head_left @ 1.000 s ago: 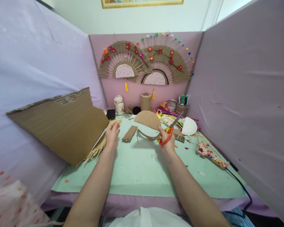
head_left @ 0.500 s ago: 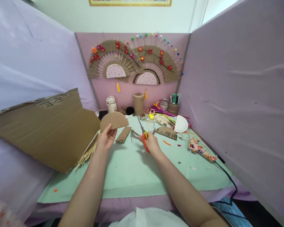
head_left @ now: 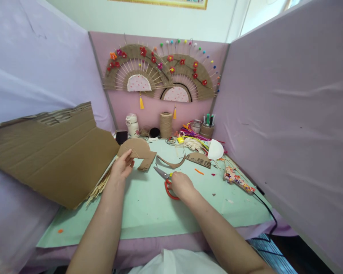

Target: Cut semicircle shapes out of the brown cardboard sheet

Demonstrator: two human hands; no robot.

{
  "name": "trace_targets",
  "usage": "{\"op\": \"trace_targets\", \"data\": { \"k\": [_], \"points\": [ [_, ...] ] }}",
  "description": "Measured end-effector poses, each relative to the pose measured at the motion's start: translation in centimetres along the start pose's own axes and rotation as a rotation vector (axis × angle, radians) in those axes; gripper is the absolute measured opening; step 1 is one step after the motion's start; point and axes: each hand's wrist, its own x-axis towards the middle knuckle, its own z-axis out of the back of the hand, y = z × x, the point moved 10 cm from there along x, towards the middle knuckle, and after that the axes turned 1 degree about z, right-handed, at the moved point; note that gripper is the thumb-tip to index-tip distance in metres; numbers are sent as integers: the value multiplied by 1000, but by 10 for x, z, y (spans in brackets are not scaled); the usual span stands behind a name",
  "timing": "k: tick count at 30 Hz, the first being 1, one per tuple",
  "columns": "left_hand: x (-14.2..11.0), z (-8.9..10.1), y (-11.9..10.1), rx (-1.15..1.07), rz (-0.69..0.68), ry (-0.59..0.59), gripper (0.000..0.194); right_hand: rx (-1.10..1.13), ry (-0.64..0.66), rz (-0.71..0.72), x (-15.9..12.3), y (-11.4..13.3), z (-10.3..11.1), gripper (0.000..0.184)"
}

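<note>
My left hand (head_left: 122,166) is closed on the edge of a brown cardboard half-circle (head_left: 137,146), thumb on its face, above the table. Orange-red-handled scissors (head_left: 162,173) are in my right hand (head_left: 183,183), low over the tabletop, with the blades pointing to the far left. Their blades look closed. A curved cardboard strip (head_left: 173,165) lies just beyond the blades. Partly behind the held half-circle is a small cardboard piece (head_left: 147,161). Another cardboard half-circle, with printed characters (head_left: 198,160), lies to the right of the strip.
A large cardboard sheet (head_left: 45,152) leans at the left above a bundle of thin sticks (head_left: 98,188). A flower-patterned glue gun (head_left: 237,179) with a black cord lies at the right. Along the back stand a twine spool (head_left: 166,125), a white bottle (head_left: 132,125) and a pen holder (head_left: 207,130).
My right hand has lowered the scissors toward the table, and they have swung to point left. The curved strip now shows fully on the table. My left hand tilts the half-circle slightly.
</note>
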Motion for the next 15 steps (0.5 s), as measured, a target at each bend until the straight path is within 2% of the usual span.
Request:
{"op": "trace_targets", "data": {
  "k": [3,5,9,13,15],
  "points": [
    [4,1,10,54,52,-9,19,-48,-28,-1,-1,-1,11,26],
    [6,0,15,68,76,-7,18,-72,-81,15,6,-3,26,25],
    [11,-2,21,51,108,13,15,-94,-163,53,44,-10,51,40],
    [16,-4,31,31,174,55,12,-77,-94,43,90,-12,46,29],
    [19,-5,37,17,203,69,12,-44,-78,15,109,-5,42,31]
  ]
}}
